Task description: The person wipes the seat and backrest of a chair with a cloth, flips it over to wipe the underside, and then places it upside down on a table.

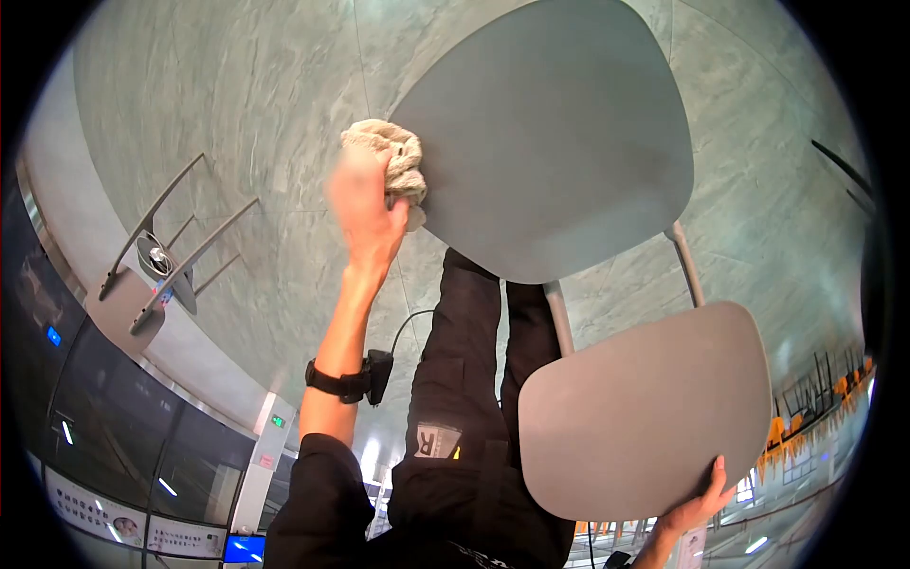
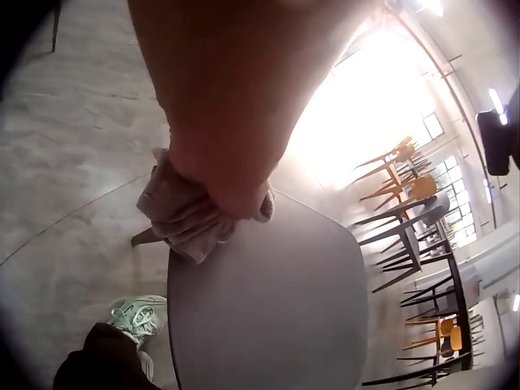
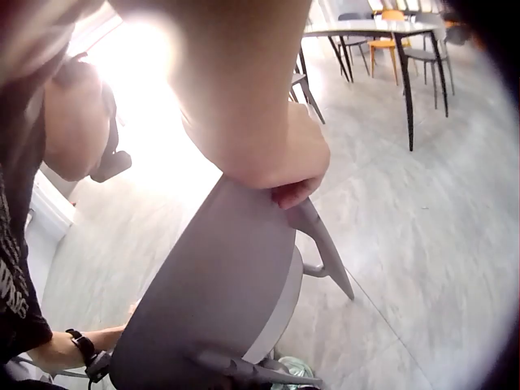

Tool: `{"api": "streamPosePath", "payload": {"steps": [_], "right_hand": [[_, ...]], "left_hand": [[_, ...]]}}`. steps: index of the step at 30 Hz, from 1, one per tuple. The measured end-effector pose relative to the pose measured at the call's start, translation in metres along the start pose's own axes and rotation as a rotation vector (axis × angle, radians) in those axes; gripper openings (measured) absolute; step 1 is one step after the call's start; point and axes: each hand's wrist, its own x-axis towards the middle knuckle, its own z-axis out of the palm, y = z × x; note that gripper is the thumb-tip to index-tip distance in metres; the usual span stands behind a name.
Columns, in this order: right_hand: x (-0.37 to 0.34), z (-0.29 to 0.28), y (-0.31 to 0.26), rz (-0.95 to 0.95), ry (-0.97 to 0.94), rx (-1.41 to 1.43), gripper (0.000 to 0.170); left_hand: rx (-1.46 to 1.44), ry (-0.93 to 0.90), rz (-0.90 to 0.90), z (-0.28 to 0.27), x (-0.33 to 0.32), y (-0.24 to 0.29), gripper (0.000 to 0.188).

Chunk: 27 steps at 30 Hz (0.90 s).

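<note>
A grey chair fills the middle of the head view, with its broad seat above and its backrest below. My left hand grips a crumpled beige cloth against the seat's left edge. From the left wrist, the cloth lies bunched under the hand at the end of the seat. My right hand holds the backrest's lower right edge. In the right wrist view, that hand's fingers curl over the edge of the backrest.
Another grey chair with a cable on it is at the left of the head view. The person's dark-trousered legs are beneath the chair, and a light shoe is beside it. Tables and orange and grey chairs are farther off.
</note>
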Motion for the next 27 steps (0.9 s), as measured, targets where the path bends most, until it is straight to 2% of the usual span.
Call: {"api": "streamPosePath", "payload": {"steps": [1,5,6,9,13,14,17,18,20,22,24,25,27], "right_hand": [[0.003,-0.001,0.003,-0.001,-0.002,0.018,0.045],[-0.001,0.002,0.003,0.011,0.010,0.066,0.045],[-0.008,0.006,0.001,0.019,0.016,0.074,0.044],[-0.009,0.001,0.002,0.022,0.027,0.021,0.041],[-0.007,-0.003,0.001,0.008,-0.016,0.025,0.037],[-0.006,-0.006,0.001,-0.002,-0.037,0.009,0.036],[-0.012,0.002,-0.003,0.004,-0.027,0.024,0.034],[-0.015,0.005,-0.005,0.011,-0.012,0.035,0.034],[-0.016,0.010,-0.007,0.029,0.028,0.055,0.034],[-0.016,0.012,-0.009,0.019,0.038,0.051,0.035],[-0.014,0.011,-0.006,-0.014,0.027,0.031,0.036],[-0.012,0.007,-0.003,-0.010,0.025,0.023,0.036],[-0.004,-0.001,0.003,-0.002,0.021,0.016,0.037]], "left_hand": [[0.034,0.025,0.095,-0.004,0.003,-0.010,0.056],[0.004,-0.064,0.052,-0.015,0.002,-0.027,0.053],[0.080,-0.007,0.139,-0.014,0.002,-0.028,0.058],[0.236,-0.009,0.011,0.002,0.011,-0.026,0.062],[0.335,-0.103,0.157,0.006,0.049,-0.020,0.060],[0.301,-0.104,0.212,0.010,0.075,-0.008,0.055],[0.203,0.094,0.408,0.059,0.175,0.043,0.053],[0.263,-0.045,0.396,0.069,0.207,0.074,0.051],[0.032,0.295,0.606,0.103,0.259,0.123,0.021],[0.043,0.239,0.569,0.097,0.266,0.148,0.020],[0.078,0.206,0.546,0.099,0.263,0.142,0.019],[0.107,0.186,0.536,0.099,0.250,0.125,0.026],[0.172,0.153,0.524,0.089,0.207,0.066,0.041]]}}
